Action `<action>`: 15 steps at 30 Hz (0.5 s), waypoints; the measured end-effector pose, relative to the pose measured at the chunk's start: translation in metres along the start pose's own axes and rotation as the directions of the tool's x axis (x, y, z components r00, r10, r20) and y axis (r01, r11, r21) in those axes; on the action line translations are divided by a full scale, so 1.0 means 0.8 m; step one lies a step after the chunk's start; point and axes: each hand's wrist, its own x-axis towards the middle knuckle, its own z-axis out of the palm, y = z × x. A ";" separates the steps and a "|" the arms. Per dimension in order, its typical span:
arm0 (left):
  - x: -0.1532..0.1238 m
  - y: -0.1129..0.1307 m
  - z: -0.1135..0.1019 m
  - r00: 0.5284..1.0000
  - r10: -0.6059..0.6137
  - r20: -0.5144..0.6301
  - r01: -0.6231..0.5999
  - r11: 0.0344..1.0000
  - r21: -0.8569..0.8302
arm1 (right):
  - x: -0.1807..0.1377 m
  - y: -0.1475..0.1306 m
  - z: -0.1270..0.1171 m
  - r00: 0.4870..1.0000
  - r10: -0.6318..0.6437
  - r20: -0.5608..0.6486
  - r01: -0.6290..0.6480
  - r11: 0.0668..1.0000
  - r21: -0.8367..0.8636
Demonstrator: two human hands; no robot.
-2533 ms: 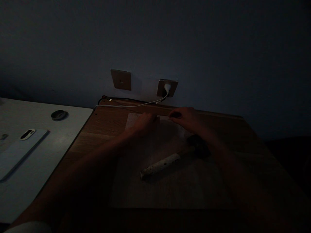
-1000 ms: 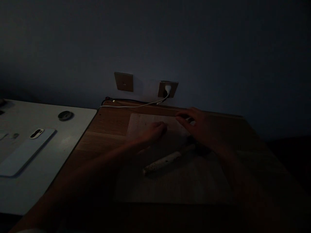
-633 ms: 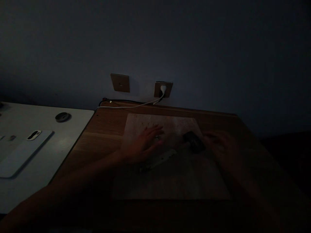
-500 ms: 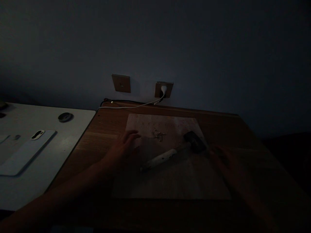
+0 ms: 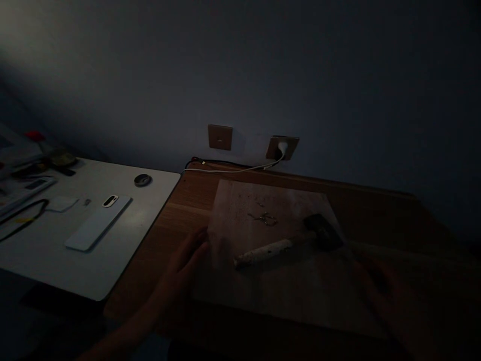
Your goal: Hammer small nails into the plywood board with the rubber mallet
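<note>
The scene is very dark. A pale board (image 5: pixel 240 281) lies on a brown wooden table (image 5: pixel 376 210). On the board rests a hammer (image 5: pixel 287 243) with a light handle and dark head, and behind it a small bent wire piece (image 5: pixel 265 218). My left hand (image 5: pixel 186 263) lies flat with fingers stretched at the board's left edge, holding nothing. My right hand (image 5: pixel 391 296) rests at the board's right edge; it is dim and blurred, and its fingers are hard to make out.
A white table (image 5: pixel 150 210) adjoins on the left, carrying a phone (image 5: pixel 98 228), a small round dark object (image 5: pixel 143 179), a cable and clutter at far left. Two wall plates sit behind; a white plug (image 5: pixel 281 147) and cord run along the table's back edge.
Both hands drew back from the board's far edge to its left and right sides, uncovering the small wire piece. The view shifted left, showing more of the white table.
</note>
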 end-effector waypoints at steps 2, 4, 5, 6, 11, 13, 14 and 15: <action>0.007 -0.008 -0.017 0.998 -0.012 -0.060 0.013 1.000 0.011 | -0.010 -0.019 0.009 1.000 -0.016 0.000 0.016 0.997 0.069; 0.013 -0.014 -0.039 0.993 -0.006 -0.117 0.013 0.998 0.059 | -0.019 -0.039 0.019 0.999 -0.045 0.016 0.042 0.989 0.140; 0.017 -0.015 -0.051 0.991 0.004 -0.135 0.007 0.997 0.081 | -0.022 -0.049 0.025 0.997 -0.063 0.041 0.055 0.984 0.167; 0.020 -0.015 -0.063 0.988 0.013 -0.155 0.002 0.995 0.098 | -0.026 -0.059 0.032 0.994 -0.083 0.075 0.068 0.979 0.191; 0.036 -0.007 -0.116 0.954 -0.049 -0.294 0.090 0.988 0.127 | -0.044 -0.102 0.063 0.974 -0.171 0.151 0.114 0.939 0.324; 0.043 -0.005 -0.134 0.935 -0.070 -0.348 0.127 0.981 0.145 | -0.056 -0.120 0.074 0.965 -0.191 0.179 0.116 0.926 0.360; 0.046 -0.005 -0.142 0.927 -0.077 -0.366 0.140 0.979 0.150 | -0.062 -0.128 0.078 0.964 -0.198 0.180 0.118 0.919 0.376; 0.049 -0.006 -0.149 0.920 -0.083 -0.382 0.151 0.977 0.153 | -0.067 -0.134 0.082 0.960 -0.208 0.187 0.123 0.913 0.389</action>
